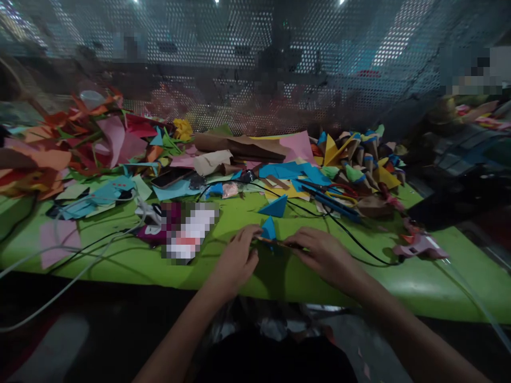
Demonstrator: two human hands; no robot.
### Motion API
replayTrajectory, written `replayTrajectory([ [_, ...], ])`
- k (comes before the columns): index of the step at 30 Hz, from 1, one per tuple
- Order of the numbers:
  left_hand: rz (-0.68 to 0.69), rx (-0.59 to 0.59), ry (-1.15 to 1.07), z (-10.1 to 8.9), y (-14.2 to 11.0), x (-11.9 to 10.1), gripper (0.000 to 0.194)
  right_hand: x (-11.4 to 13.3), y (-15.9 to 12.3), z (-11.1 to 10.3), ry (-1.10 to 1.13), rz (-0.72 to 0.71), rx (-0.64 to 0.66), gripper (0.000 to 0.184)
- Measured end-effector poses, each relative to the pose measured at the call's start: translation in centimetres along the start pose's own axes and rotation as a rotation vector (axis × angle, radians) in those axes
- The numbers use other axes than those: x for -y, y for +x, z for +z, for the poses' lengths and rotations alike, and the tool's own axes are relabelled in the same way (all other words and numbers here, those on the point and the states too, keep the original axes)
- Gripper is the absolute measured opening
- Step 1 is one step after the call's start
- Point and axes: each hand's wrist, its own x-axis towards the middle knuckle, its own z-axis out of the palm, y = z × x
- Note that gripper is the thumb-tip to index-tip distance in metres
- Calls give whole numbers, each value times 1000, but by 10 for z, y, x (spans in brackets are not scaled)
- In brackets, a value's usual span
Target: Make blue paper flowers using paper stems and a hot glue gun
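Between my hands, above the green tabletop (223, 218), a thin brownish stick (277, 242) runs roughly level. A small piece of folded blue paper (269, 229) stands up at the stick's left part. My left hand (240, 254) has its fingers closed at the stick's left end, right beside the blue paper. From the other side, my right hand (325, 254) pinches the stick's right end, with that end partly hidden by the fingers. Just beyond, a second folded blue paper piece (275, 206) lies on the table.
Heaps of coloured paper (120, 141) line the back below a perforated metal screen (247, 58). A lit phone (194, 231) lies left of my hands. Scissors (339, 197) sit beyond them. At right is a pink corded tool (423, 247); a black cable (355, 242) crosses the table.
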Motion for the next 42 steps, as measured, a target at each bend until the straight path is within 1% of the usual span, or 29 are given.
replayTrajectory([
  [5,94,91,111,-5,7,1,36,7,8,9,-88,-47,20,19],
  [8,118,124,161,-5,10,2,37,9,12,14,-71,-37,15,18],
  [11,98,116,170,-3,12,5,37,9,12,16,-57,-37,5,17],
  [15,86,91,170,0,12,8,36,11,5,13,-85,-60,-59,19],
  [17,97,81,170,1,13,7,36,15,3,11,-102,-82,-49,19],
  [20,108,67,183,2,12,6,32,20,2,12,-176,-132,-14,15],
  [23,109,61,209,3,11,5,30,21,2,16,-252,-182,-43,9],
  [28,118,67,246,3,10,4,36,20,-1,23,-285,-229,-125,14],
  [34,121,72,270,5,9,2,52,18,-4,24,-339,-262,-132,15],
  [36,125,84,276,4,8,2,52,17,-3,26,-348,-267,-138,15],
  [38,136,99,290,3,7,3,48,16,-2,28,-354,-251,-148,15],
  [42,139,129,375,1,10,0,37,14,2,32,-353,-169,-152,17],
])
